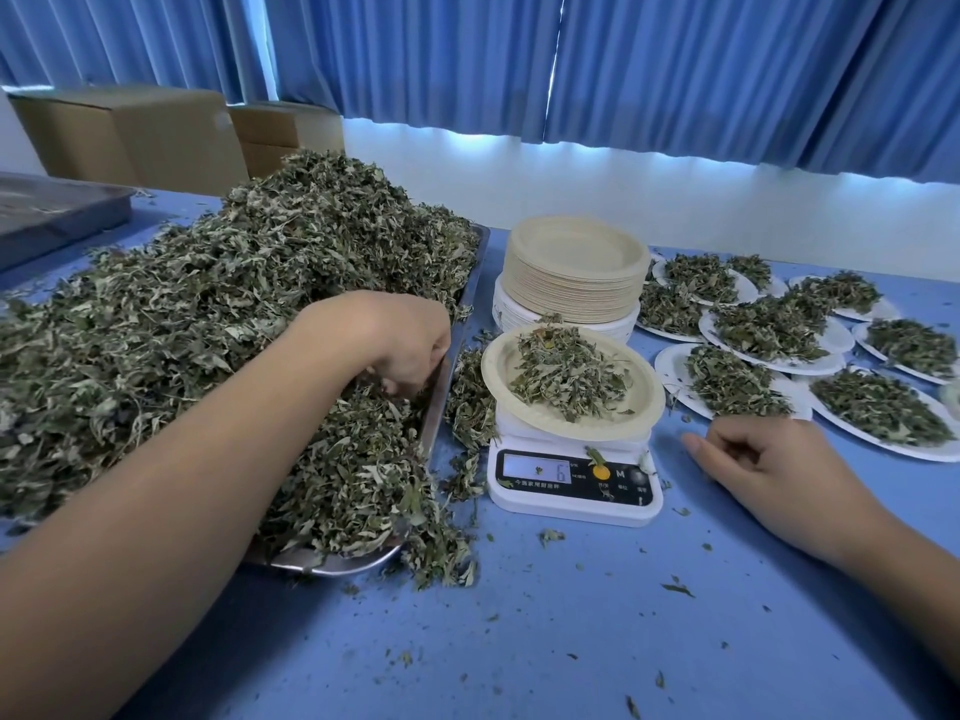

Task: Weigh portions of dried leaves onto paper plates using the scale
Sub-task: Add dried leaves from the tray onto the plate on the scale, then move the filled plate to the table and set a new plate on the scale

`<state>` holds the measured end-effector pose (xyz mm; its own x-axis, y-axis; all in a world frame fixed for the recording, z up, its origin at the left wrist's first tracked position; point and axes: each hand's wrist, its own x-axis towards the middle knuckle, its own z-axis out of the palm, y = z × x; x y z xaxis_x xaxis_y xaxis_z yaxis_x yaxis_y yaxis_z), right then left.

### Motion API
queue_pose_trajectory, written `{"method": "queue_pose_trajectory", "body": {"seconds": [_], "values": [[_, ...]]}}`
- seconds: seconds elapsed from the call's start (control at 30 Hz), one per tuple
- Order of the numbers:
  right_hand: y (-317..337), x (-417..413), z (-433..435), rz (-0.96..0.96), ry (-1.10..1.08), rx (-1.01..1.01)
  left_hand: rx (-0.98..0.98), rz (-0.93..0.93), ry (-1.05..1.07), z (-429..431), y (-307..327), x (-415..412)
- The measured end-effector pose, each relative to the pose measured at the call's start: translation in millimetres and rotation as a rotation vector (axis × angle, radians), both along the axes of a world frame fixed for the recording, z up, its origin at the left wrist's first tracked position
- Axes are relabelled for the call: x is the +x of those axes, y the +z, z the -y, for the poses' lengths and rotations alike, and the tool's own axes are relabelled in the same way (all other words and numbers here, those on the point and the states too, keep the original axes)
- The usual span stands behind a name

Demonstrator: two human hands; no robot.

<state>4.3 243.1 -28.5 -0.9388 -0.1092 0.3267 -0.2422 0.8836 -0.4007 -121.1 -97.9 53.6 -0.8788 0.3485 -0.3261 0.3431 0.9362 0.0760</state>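
Sitting on one scale (571,496), one plate (650,402) holds leaves (569,379).

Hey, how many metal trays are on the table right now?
2. The near tray sits left of the scale, heaped with dried leaves; the far tray lies at the far left, cut off by the frame. The heap could hide another.

the scale (574,491) display (537,467) shows 6 (small print unreadable), a button (620,473) reads m.
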Motion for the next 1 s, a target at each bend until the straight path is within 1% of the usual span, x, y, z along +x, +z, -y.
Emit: {"method": "queue_pose_trajectory", "body": {"seconds": [0.1, 0.47, 0.53, 0.67, 0.77, 0.8, 0.87, 0.93, 1.0], "values": [[0, 0, 0, -0.003, 0.009, 0.0, -0.018, 0.008, -0.029, 0, -2, -1], [3, 2, 3, 0.015, -0.014, -0.005, 0.034, -0.004, -0.063, 5, -2, -6], [4, 3, 3, 0.016, -0.016, -0.01, 0.042, 0.012, -0.05, 4, -1, -6], [4, 4, 4, 0.011, -0.013, -0.012, 0.021, 0.106, 0.003, 5, -2, -4], [5, 4, 5, 0.021, -0.012, -0.019, 0.006, 0.11, 0.007, 4, 0, 0], [5, 4, 5, 0.026, -0.013, -0.02, 0.004, 0.089, 0.009, 3, 1, 1], [5, 4, 5, 0.028, -0.019, -0.026, 0.051, -0.049, 0.025, -1, 4, 3], [5, 4, 6, 0.024, -0.034, -0.065, 0.182, -0.224, 0.063, -7, 5, 3], [5, 3, 9, 0.024, -0.061, -0.169, 0.346, -0.286, 0.094, -17, 2, 5]]}}
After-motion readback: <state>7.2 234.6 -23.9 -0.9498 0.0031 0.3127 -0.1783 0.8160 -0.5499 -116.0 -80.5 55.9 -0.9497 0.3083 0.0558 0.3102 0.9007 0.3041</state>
